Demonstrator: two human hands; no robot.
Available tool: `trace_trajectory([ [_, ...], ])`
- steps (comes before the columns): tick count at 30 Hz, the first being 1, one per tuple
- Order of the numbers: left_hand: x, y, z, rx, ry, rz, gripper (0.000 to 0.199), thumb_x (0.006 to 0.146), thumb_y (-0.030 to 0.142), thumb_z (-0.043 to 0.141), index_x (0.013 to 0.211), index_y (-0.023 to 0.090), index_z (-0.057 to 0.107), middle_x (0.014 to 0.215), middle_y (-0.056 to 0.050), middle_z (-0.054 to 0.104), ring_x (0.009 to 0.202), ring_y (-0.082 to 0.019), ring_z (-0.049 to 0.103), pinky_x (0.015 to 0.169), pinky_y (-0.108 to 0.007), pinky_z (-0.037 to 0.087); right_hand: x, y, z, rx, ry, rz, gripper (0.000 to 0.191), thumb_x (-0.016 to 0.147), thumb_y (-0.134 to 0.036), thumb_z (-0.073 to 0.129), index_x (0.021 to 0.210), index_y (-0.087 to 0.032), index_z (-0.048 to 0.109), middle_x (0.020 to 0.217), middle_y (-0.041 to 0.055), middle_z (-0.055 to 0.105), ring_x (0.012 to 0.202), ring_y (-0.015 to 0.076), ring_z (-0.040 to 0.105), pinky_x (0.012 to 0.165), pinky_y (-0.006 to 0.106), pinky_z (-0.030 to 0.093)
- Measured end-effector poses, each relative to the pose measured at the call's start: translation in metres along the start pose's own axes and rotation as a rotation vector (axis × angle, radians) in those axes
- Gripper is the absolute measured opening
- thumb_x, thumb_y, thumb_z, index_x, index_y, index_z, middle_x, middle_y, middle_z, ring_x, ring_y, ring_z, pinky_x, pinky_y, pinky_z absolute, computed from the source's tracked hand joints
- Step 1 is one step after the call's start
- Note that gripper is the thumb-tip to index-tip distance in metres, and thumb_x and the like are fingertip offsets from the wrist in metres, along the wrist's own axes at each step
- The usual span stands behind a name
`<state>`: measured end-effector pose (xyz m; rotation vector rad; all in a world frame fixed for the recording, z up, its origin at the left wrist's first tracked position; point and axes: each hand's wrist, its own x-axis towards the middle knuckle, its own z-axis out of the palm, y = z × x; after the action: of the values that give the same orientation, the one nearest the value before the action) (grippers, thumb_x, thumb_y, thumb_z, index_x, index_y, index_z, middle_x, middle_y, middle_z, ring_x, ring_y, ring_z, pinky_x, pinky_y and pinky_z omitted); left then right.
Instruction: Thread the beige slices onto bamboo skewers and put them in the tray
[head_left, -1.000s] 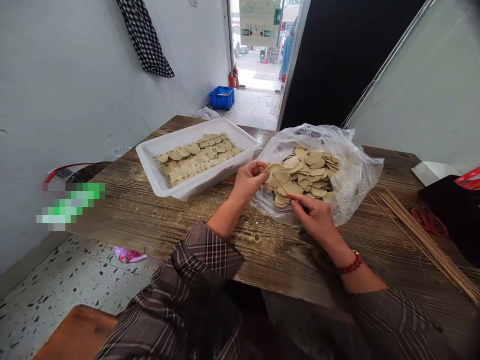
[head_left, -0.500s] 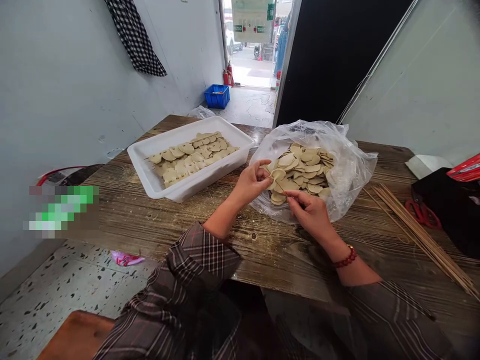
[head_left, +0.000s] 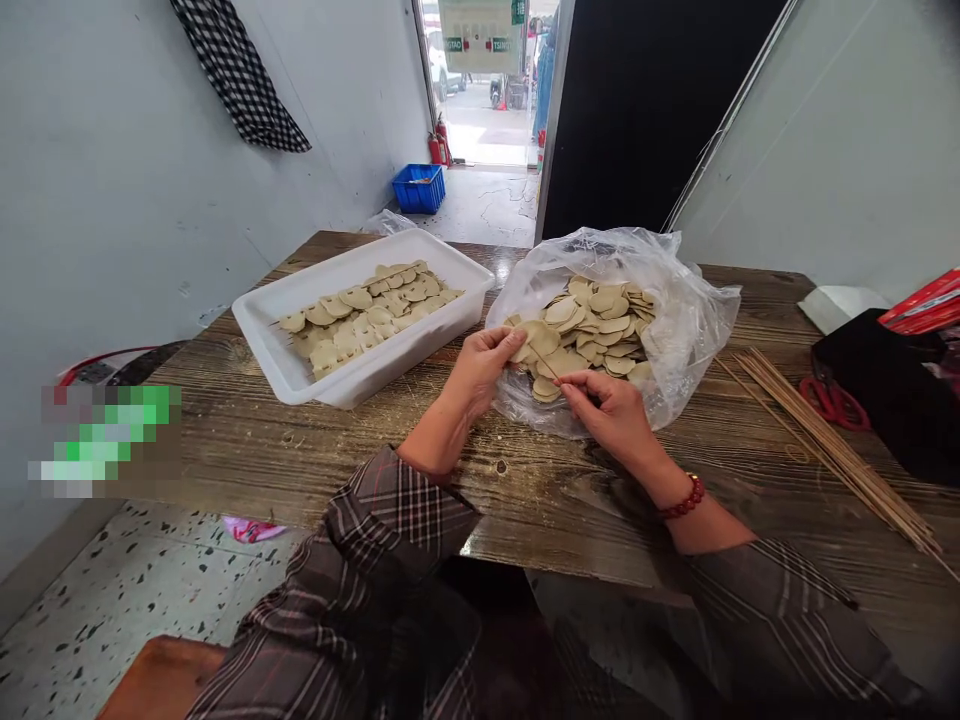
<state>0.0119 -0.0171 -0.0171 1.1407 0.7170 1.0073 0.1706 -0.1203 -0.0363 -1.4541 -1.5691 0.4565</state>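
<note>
My left hand [head_left: 480, 370] pinches a thin, round, beige slice [head_left: 534, 338] by its left side, thumb on top. Between the thumb and fingers of my right hand [head_left: 613, 412] is a thin wooden skewer [head_left: 545, 367], pointing up and left across the slice. Whether its tip passes through the slice, I cannot tell. Both hands are over the near left edge of a clear plastic bag [head_left: 697, 335], which lies open around a pile of similar loose slices [head_left: 611, 328]. To the left, a white tray [head_left: 397, 372] bears rows of overlapping slices on skewers [head_left: 364, 315].
A bundle of bare skewers [head_left: 832, 448] lies at the right of the wooden table [head_left: 330, 480]. Beyond it are red-handled scissors [head_left: 834, 402] against a black item [head_left: 877, 380]. On the floor past the table stands a blue crate [head_left: 418, 190] near the doorway.
My left hand has changed its grip, and the slice now shows broader and flatter beside the skewer. My right hand keeps its pinch. The whole view has shifted slightly.
</note>
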Motion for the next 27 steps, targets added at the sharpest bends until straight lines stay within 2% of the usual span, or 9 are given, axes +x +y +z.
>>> trace_trajectory([
  [4,-0.001,0.0,0.003,-0.027,0.013,0.001,0.035,0.059,0.045,0.083,0.068,0.014,0.068,0.065,0.0,0.06,0.058,-0.007,0.048,0.054,-0.019,0.04,0.001,0.0,0.0,0.001,0.005,-0.01,0.025,0.089,-0.033,0.053,0.091,-0.017,0.073,0.066,0.0027,0.068,0.059,0.0148,0.059,0.054,0.025,0.042],
  [10,-0.009,-0.015,0.017,0.055,-0.123,-0.047,0.033,0.068,0.043,0.077,0.065,0.012,0.066,0.06,0.0,0.057,0.055,-0.007,0.046,0.054,-0.02,0.037,0.004,0.0,-0.001,0.005,0.034,-0.012,0.024,0.088,-0.03,0.054,0.088,-0.016,0.073,0.065,0.0025,0.067,0.06,0.0154,0.06,0.055,0.025,0.042],
  [13,-0.009,-0.017,0.017,0.166,-0.16,0.0,0.031,0.076,0.044,0.07,0.075,0.012,0.069,0.063,0.0,0.059,0.058,-0.008,0.047,0.056,-0.021,0.037,0.006,0.002,-0.005,0.0,0.069,0.003,0.023,0.087,-0.031,0.055,0.087,-0.016,0.073,0.063,0.0018,0.066,0.059,0.0148,0.06,0.056,0.025,0.043],
  [15,-0.006,-0.016,0.013,0.322,-0.117,0.1,0.027,0.078,0.04,0.067,0.083,0.014,0.072,0.068,-0.001,0.062,0.062,-0.01,0.049,0.061,-0.022,0.039,0.008,0.005,-0.01,0.001,0.13,0.022,0.024,0.087,-0.032,0.055,0.089,-0.016,0.073,0.062,0.0011,0.065,0.058,0.0144,0.059,0.057,0.025,0.042],
  [18,0.001,-0.016,0.006,0.675,-0.061,0.29,0.018,0.077,0.03,0.068,0.088,0.017,0.074,0.078,-0.004,0.064,0.073,-0.015,0.054,0.072,-0.028,0.043,0.012,0.011,-0.016,0.042,0.223,0.07,0.027,0.087,-0.035,0.056,0.092,-0.015,0.072,0.058,-0.0006,0.062,0.053,0.0129,0.055,0.054,0.025,0.041],
  [23,0.003,-0.023,0.002,1.195,-0.21,0.506,0.028,0.074,0.022,0.069,0.102,0.023,0.073,0.103,-0.008,0.066,0.099,-0.025,0.055,0.092,-0.039,0.042,0.015,0.017,-0.018,0.099,0.253,0.108,0.03,0.087,-0.039,0.056,0.093,-0.014,0.072,0.057,-0.0009,0.061,0.051,0.012,0.053,0.051,0.023,0.039],
  [27,0.004,-0.028,0.001,1.305,-0.248,0.572,0.023,0.083,0.023,0.059,0.102,0.02,0.073,0.101,-0.01,0.065,0.097,-0.025,0.056,0.089,-0.04,0.044,0.015,0.016,-0.013,0.057,0.214,0.06,0.029,0.088,-0.038,0.054,0.089,-0.016,0.072,0.058,-0.0005,0.062,0.054,0.0126,0.054,0.053,0.023,0.04],
])
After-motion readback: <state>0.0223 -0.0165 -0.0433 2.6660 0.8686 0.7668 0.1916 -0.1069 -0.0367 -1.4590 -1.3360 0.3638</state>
